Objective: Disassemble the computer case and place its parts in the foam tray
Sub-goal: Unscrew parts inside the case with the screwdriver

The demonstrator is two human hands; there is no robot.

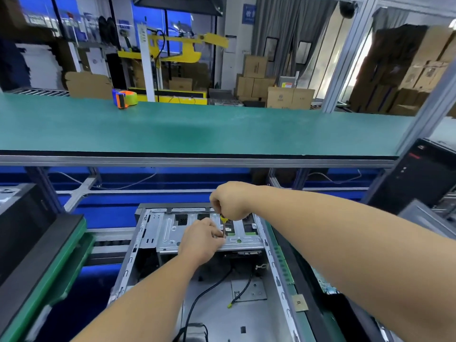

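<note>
screwdriver (224, 224) upright, tip down | hands grip it | over drive bracket (172, 230)

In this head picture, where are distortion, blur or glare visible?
Head view: wide-angle bending curves the green shelf edge and tilts the frame posts; the right hand, the screwdriver and the left hand look slightly soft; the far windows glare blue-white.
</note>
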